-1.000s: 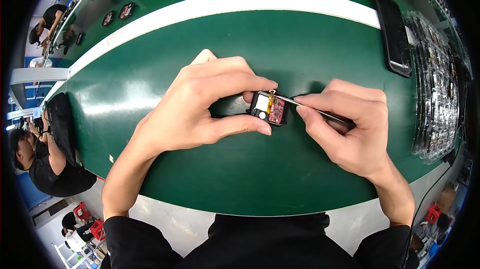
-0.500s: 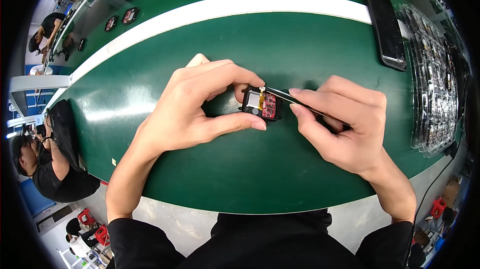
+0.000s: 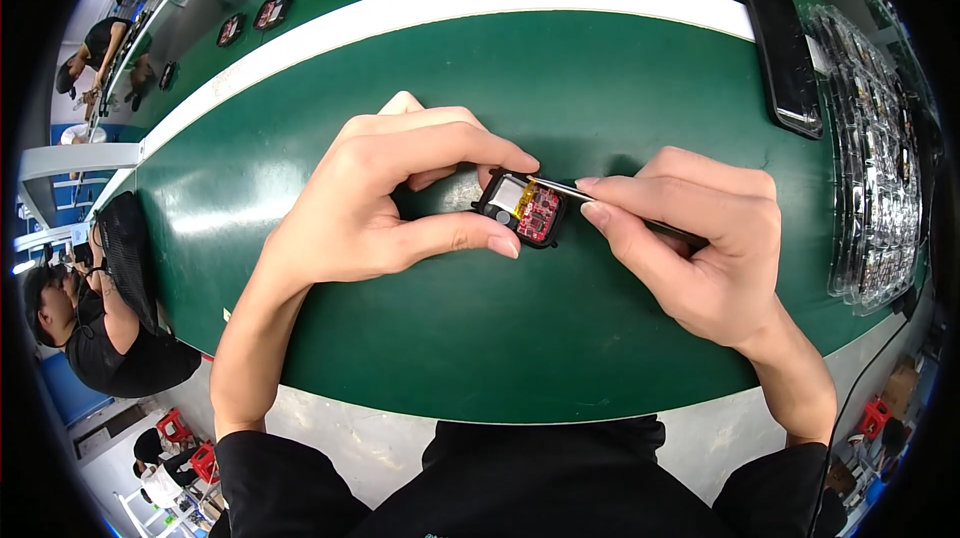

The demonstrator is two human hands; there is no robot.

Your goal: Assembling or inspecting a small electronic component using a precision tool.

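Head view: left hand pinches the device by its edges over the table, likely keeping its face clear. Right hand grips the tool pen-style, presumably for control, tip at device's far edge.

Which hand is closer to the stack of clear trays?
Right: the right hand is left of the trays, gripping a thin tool. The left hand is farther left, holding a small black device.

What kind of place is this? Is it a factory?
Probably an electronics factory or workshop. The left hand holds a small black device with a red circuit board, the right hand holds a thin tool, and clear plastic trays sit stacked at the right.
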